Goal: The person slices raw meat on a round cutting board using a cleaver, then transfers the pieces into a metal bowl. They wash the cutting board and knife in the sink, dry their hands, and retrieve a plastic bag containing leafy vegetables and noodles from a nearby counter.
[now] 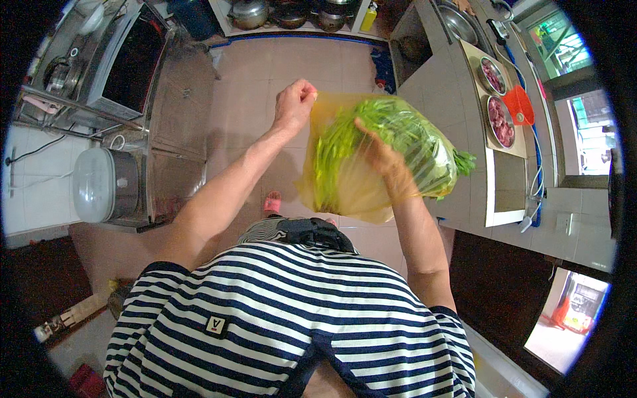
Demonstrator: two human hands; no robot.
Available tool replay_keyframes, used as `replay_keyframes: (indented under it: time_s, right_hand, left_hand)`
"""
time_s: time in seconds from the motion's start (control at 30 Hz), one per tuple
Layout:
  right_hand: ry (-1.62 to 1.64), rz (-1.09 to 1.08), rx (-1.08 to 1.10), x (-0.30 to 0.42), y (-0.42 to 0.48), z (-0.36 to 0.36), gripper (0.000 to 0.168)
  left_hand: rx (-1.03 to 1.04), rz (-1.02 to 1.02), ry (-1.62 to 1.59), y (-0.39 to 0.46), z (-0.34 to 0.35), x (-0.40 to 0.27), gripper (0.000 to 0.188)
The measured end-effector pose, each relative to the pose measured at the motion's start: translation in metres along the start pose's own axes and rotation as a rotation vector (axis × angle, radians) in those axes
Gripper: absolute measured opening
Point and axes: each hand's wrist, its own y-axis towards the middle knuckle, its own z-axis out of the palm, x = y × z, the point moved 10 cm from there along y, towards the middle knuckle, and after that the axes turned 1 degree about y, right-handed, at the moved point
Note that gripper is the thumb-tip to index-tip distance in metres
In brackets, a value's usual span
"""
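Observation:
A translucent yellow plastic bag [356,196] hangs in front of me, above the tiled floor. Through its film shows a large bunch of leafy green vegetables [398,122], with some leaves sticking out at its right end. My left hand [297,102] pinches the bag's upper left edge between closed fingers. My right hand [383,154] is spread against the greens, seen through the yellow film, with the bag around the wrist; whether its fingers grip the stems is hard to tell.
On the right counter, two metal bowls of raw meat [492,76] [500,122] stand beside a red plastic container [520,105]. A steel cabinet [176,109] and a lidded bin [94,184] are at the left. Pots [249,14] fill a low shelf ahead.

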Motion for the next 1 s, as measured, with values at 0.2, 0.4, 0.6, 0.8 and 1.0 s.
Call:
replay_keyframes:
  time_s: [0.2, 0.4, 0.6, 0.8, 1.0]
  right_hand:
    - [0.499, 0.043, -0.306, 0.027, 0.034, -0.022, 0.056]
    - [0.471, -0.041, -0.644, 0.071, 0.032, -0.055, 0.062]
    - [0.686, -0.049, -0.570, 0.092, 0.032, -0.065, 0.051]
    - [-0.141, -0.262, -0.485, 0.126, -0.014, -0.052, 0.050]
    - [-0.634, -0.180, -0.470, 0.088, -0.015, -0.092, 0.052]
  left_hand:
    - [0.079, 0.154, 0.002, -0.035, -0.011, -0.031, 0.030]
    - [0.456, 0.183, 0.289, -0.115, 0.031, 0.007, 0.060]
    - [0.614, -0.429, 0.055, -0.137, 0.048, 0.100, 0.083]
    - [0.244, -0.567, -0.945, -0.109, 0.045, 0.112, 0.074]
    - [0.317, -0.681, -0.909, -0.083, 0.048, 0.100, 0.045]
